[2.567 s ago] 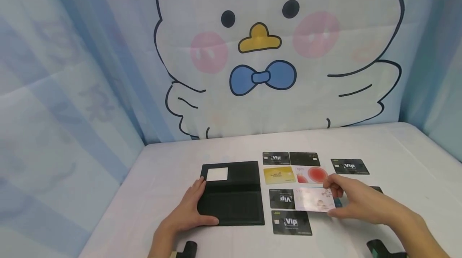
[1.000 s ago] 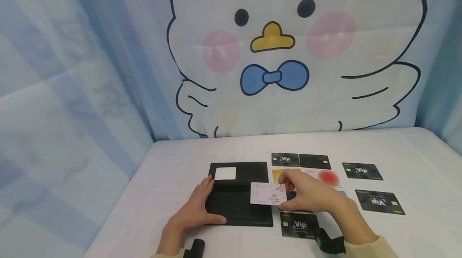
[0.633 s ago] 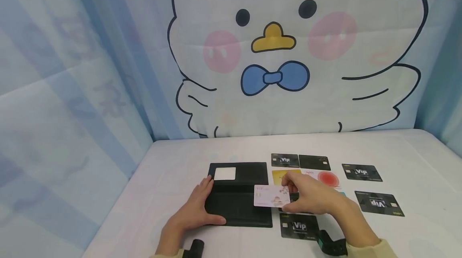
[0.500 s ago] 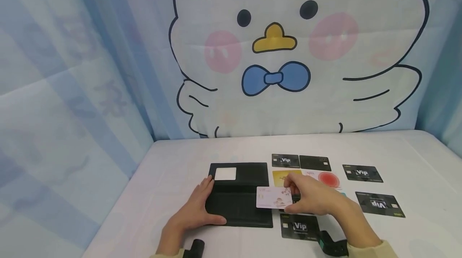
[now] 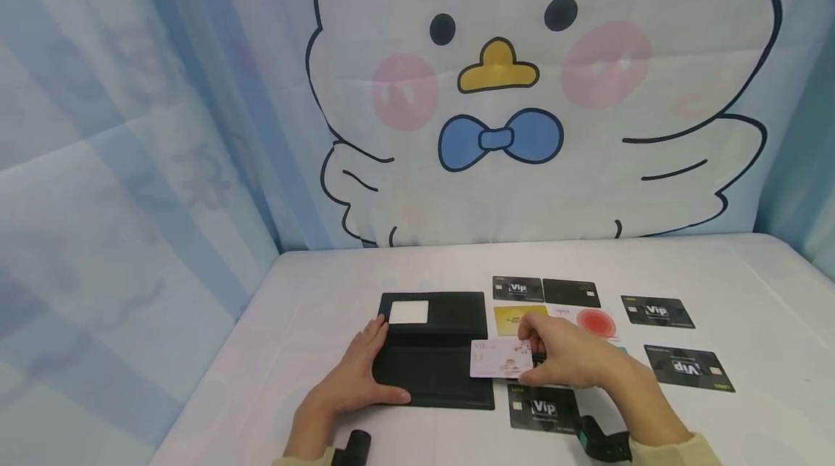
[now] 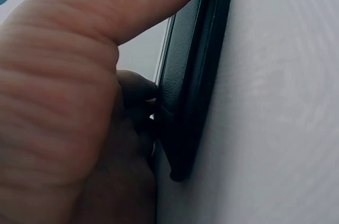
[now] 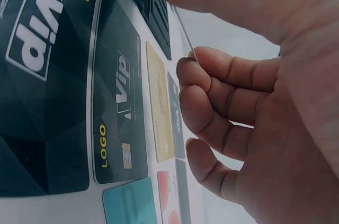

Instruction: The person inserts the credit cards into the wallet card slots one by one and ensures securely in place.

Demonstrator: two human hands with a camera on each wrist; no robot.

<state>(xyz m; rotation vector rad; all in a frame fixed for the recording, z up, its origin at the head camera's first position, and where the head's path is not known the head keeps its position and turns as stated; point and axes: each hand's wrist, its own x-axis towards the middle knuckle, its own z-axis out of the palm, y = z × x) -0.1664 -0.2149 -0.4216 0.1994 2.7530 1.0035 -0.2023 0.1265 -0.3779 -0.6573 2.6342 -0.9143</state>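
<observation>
1. Pink card: lower centre of the frame, overlapping the right edge of the wallet in the head view; whether the two touch cannot be told.
2. Right hand: lower frame, right of centre; pinches the card's right end between thumb and fingers, left end free. Advised: light pressure, lest the card bow.
3. Black wallet: lower centre, lying spread open, white patch in its upper left.
4. Left hand: lower frame, left of centre; unclenched, resting against the wallet's left and lower edges. Advised: steady bracing, as the wallet could slide.
5. Black Vip card: lower frame, below the right hand. Advised: clearance, against snagging.
</observation>
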